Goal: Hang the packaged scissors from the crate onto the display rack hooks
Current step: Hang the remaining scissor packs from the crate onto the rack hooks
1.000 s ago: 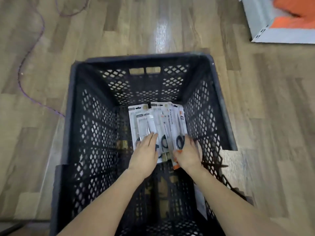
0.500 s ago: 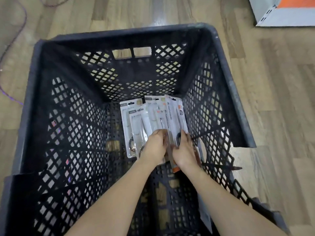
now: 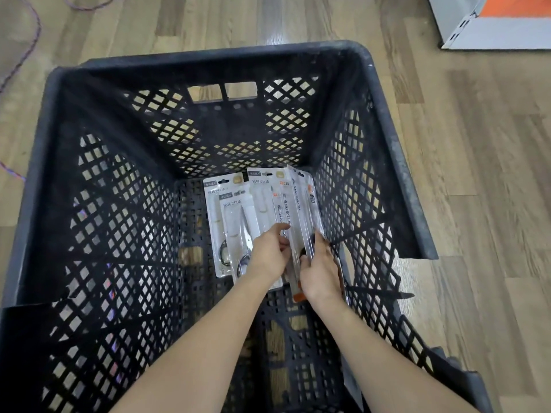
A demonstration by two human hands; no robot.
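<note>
rightmost scissors pack [image 3: 304, 204] now tilted up.

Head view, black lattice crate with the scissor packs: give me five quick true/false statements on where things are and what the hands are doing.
1. The packaged scissors lie on the floor of the black plastic lattice crate. True.
2. Both hands are outside the crate. False: the left hand and the right hand both reach inside it, at the packs.
3. The right hand grips the rightmost pack, printed SCISSORS. True.
4. The crate stands on a grey carpet. False: it stands on a wood-plank floor.
5. A display rack with hooks is in view. False: none shows; only a white and orange object sits at the top right.
</note>
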